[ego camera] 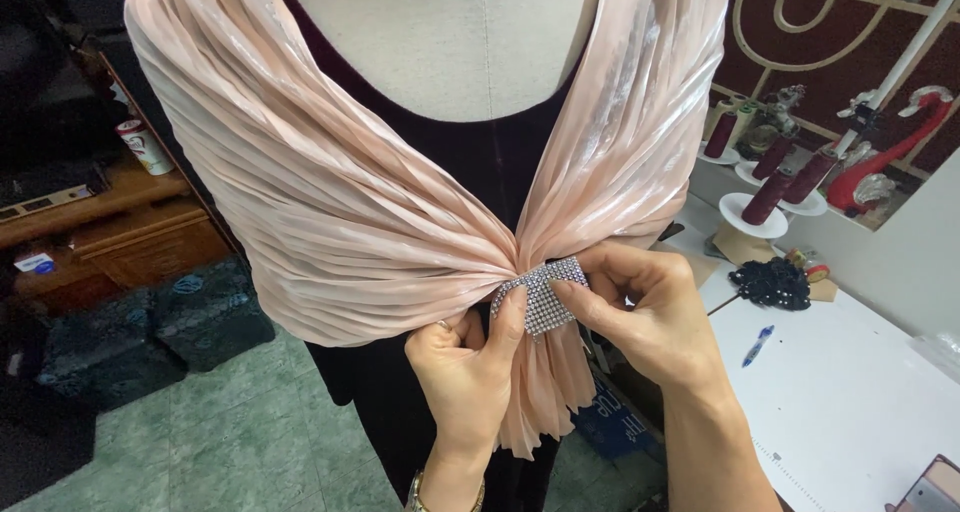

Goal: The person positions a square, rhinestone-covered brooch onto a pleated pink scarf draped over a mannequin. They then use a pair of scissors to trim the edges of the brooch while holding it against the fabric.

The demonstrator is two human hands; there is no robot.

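A dress form wears a dark garment with a pale pink pleated shawl draped over both shoulders and gathered at the front. A silver rhinestone band wraps the gathered point. My left hand reaches up from below, its thumb pressing the band's left edge. From the right, my right hand pinches the band's right side with fingertips. The shawl's ends hang down between my wrists.
A white table at right carries a blue pen, a black beaded piece and dark red thread spools on white stands. Wooden furniture and dark cushions stand at left on a green tiled floor.
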